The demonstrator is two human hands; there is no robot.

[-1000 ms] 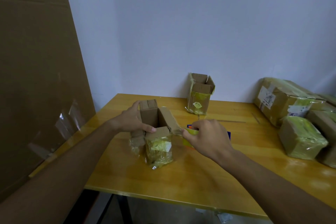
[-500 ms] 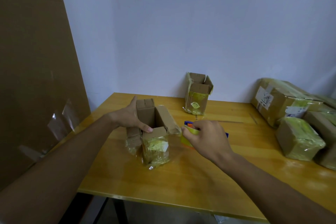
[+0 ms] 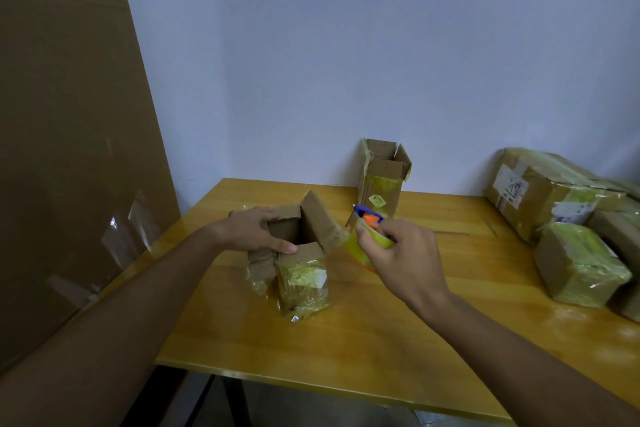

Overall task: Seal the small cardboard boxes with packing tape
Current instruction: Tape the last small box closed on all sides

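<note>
A small open cardboard box (image 3: 302, 279), wrapped low down in yellowish tape, stands on the wooden table (image 3: 363, 340). My left hand (image 3: 256, 230) grips its left side and top edge, thumb on the near flap. The right flap stands up. Just right of the box, my right hand (image 3: 398, 253) holds a roll of yellow packing tape in a blue and orange dispenser (image 3: 369, 230), lifted off the table. A second open small box (image 3: 382, 178) stands at the back by the wall.
Several taped parcels (image 3: 581, 263) are piled at the table's right side. A large cardboard sheet (image 3: 69, 149) leans upright at the left. The table's near edge runs across below my forearms.
My right hand has lifted the tape dispenser up off the table beside the box. My left hand has slid over the box's left flap. The view has tilted slightly.
</note>
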